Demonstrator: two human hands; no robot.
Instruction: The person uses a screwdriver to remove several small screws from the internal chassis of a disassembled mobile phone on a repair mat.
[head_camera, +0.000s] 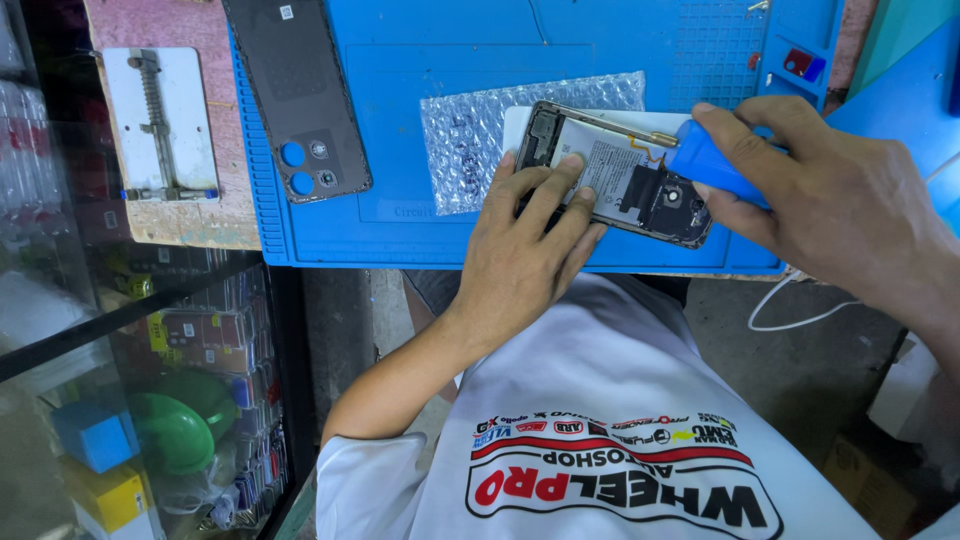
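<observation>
Blue screwdriver (712, 165) in right hand (840, 200) — over opened phone (620, 175).

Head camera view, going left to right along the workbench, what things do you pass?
Metal holding jig on a white plate → dark phone back cover → sheet of bubble wrap → left hand pressing the opened phone → blue-handled screwdriver → right hand.

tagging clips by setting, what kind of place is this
Probably a phone repair bench: an opened phone lies on a blue repair mat, its removed back cover beside it, and the right hand holds a blue-handled screwdriver.
</observation>
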